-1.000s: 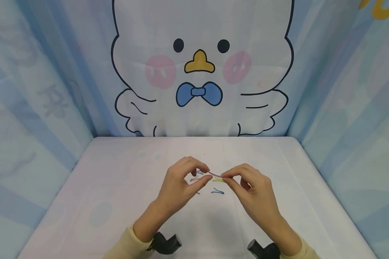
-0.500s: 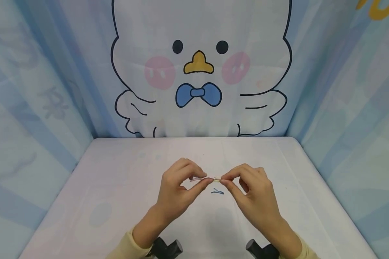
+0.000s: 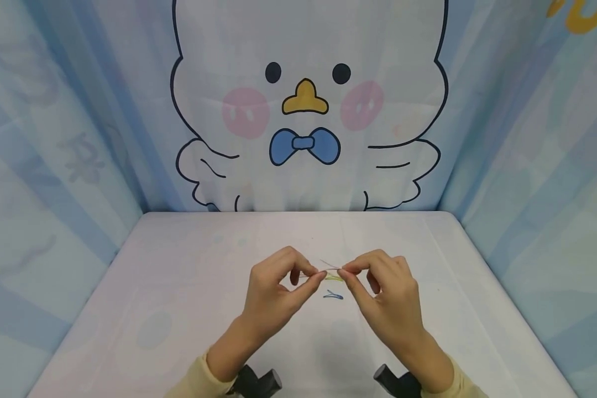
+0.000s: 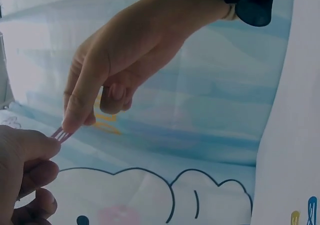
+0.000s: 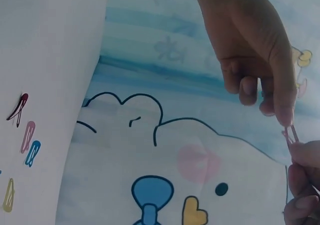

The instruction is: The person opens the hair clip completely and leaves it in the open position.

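Observation:
Between both hands, above the middle of the table, is a small pink snap hair clip point(image 3: 331, 270). My left hand point(image 3: 278, 287) pinches one end of the clip with thumb and index finger. Its other end is pinched by my right hand point(image 3: 388, 293). One thin prong of the clip stands away from its frame, towards the upper left, in the head view. In the left wrist view the clip point(image 4: 61, 135) spans the two hands' fingertips. Beneath the hands a yellow hair clip point(image 3: 334, 278) and a blue hair clip point(image 3: 333, 295) lie on the table.
On the white tabletop point(image 3: 189, 265), the right wrist view shows a dark red hair clip point(image 5: 19, 107), a pink one point(image 5: 28, 136), another blue one point(image 5: 33, 153) and a yellow one. A printed curtain point(image 3: 305, 182) stands behind the table and at both sides.
One second ago my left thumb and index finger were apart beside the clip; they have closed on its end. The clip's thin prong now sticks up from its frame.

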{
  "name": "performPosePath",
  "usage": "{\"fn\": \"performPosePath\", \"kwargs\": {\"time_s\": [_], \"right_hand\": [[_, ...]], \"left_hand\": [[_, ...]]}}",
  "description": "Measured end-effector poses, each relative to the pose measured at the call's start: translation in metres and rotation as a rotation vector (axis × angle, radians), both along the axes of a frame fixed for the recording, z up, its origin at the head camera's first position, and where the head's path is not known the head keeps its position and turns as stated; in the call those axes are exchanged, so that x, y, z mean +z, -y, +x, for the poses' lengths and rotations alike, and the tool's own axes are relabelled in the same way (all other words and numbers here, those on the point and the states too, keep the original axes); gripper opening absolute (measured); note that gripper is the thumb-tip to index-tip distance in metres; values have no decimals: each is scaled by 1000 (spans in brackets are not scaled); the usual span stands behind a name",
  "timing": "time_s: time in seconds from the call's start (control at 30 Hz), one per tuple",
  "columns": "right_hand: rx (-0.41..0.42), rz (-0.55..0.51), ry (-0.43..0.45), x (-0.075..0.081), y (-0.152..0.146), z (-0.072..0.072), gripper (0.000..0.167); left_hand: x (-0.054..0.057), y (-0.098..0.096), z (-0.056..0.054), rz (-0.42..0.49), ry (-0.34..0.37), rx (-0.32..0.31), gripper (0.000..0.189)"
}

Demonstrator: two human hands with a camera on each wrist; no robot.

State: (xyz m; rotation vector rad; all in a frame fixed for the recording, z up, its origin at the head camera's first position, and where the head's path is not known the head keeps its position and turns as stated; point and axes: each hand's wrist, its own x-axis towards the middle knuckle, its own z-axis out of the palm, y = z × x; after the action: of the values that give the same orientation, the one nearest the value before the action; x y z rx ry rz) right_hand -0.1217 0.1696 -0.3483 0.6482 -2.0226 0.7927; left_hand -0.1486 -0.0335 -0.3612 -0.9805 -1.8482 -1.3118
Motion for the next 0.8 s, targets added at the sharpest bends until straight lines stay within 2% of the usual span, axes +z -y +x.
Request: {"fn": "performPosePath", "kwargs": {"time_s": [0.07, 0.17, 0.33, 0.47, 0.67, 0.8], "right_hand": [[-33, 41, 23, -2, -3, -4, 12], [-76, 84, 60, -7, -7, -13, 19], [-137, 114, 159, -27, -15, -38, 14], [-195, 132, 306, -50, -22, -64, 9], [-260, 116, 617, -87, -28, -99, 4], [-292, 92, 739, -108, -30, -118, 5]], "left_hand": [[-2, 3, -2, -31, 29, 30, 18], [-6, 8, -2, -66, 88, 79, 17], [-11, 15, 0, -84, 164, 123, 15], [-14, 17, 0, -81, 176, 131, 16], [-18, 17, 0, -59, 178, 103, 18], [-19, 15, 1, -62, 194, 98, 17]]}}
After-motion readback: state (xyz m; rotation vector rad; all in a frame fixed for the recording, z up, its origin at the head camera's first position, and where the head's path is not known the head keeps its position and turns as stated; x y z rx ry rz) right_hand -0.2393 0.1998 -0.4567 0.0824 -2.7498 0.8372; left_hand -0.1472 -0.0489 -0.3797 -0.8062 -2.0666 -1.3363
